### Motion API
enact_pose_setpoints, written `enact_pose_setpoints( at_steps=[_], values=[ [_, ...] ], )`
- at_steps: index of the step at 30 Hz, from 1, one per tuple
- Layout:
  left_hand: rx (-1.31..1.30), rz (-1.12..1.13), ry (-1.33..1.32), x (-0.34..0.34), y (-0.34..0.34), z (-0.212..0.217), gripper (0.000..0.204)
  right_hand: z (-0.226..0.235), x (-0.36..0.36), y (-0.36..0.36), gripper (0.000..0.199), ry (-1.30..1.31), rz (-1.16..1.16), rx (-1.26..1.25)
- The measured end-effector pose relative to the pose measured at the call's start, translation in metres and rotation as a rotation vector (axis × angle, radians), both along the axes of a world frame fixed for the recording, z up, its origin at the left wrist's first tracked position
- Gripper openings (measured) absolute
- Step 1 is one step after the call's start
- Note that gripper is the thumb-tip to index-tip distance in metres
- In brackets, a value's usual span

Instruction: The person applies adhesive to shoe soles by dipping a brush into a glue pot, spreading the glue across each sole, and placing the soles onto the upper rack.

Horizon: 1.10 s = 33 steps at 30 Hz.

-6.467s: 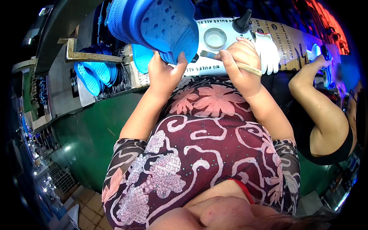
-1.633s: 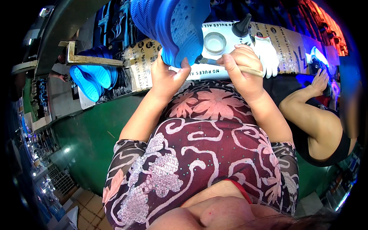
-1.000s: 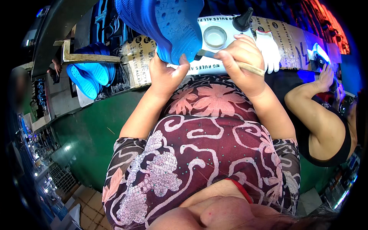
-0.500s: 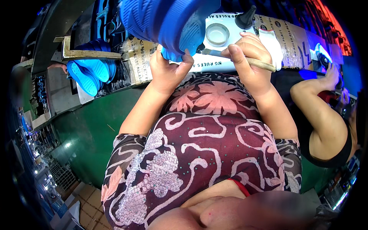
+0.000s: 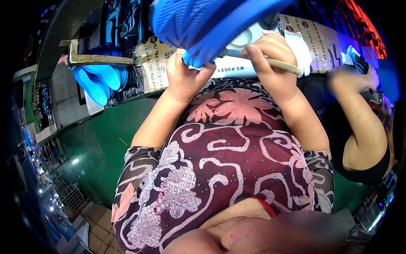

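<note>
A bent bar (image 5: 103, 62) crosses over part of a pile of shoes (image 5: 99, 84) at the left end of the bench (image 5: 323, 51). A white glove (image 5: 302, 53) lies just past the right hand (image 5: 272, 59). Near it, a black cone (image 5: 268, 21) is partly hidden by the big blue clog (image 5: 203, 29).

The hands are apart. The left hand (image 5: 186, 76) pinches the clog's end and holds it up over the bench. The right hand is closed around a brush (image 5: 282, 65); I can't tell if its tip touches the clog.

The clog hides part of a round bowl (image 5: 242, 40); I can't tell what's inside.
</note>
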<state>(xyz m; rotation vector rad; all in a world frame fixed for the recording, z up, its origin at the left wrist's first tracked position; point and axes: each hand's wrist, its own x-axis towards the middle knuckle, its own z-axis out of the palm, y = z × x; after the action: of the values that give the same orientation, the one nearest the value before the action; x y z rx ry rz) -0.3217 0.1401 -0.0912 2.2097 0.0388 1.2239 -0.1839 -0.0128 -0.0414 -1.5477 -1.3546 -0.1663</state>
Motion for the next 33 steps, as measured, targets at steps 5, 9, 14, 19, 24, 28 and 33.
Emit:
enact_pose_setpoints(
  at_steps=[5,9,14,19,24,28,33],
  values=[
    [0.08,0.02,0.039,-0.002,0.0,0.009,0.051,-0.002,-0.005,-0.002,0.016,-0.145,-0.024,-0.059],
    [0.119,0.018,0.013,-0.001,0.003,0.012,0.053,0.005,-0.001,-0.01,0.018,-0.181,-0.076,-0.084],
    [-0.321,-0.019,0.02,0.004,-0.002,0.037,0.019,0.011,0.015,-0.025,0.022,-0.13,-0.161,-0.036],
    [-0.734,-0.182,0.126,-0.012,0.008,0.081,0.058,-0.01,0.033,-0.04,0.022,-0.025,-0.204,0.102],
    [-1.128,-0.818,0.664,0.023,-0.011,0.129,0.079,-0.019,0.032,-0.072,0.024,0.157,-0.314,0.09],
    [-0.849,-1.125,0.898,0.167,-0.038,0.178,0.057,-0.035,0.028,-0.077,0.025,0.257,-0.38,0.144],
    [-1.59,-1.091,0.338,0.325,-0.078,0.206,0.032,-0.054,0.028,-0.082,0.025,0.313,-0.392,0.07]
  ],
)
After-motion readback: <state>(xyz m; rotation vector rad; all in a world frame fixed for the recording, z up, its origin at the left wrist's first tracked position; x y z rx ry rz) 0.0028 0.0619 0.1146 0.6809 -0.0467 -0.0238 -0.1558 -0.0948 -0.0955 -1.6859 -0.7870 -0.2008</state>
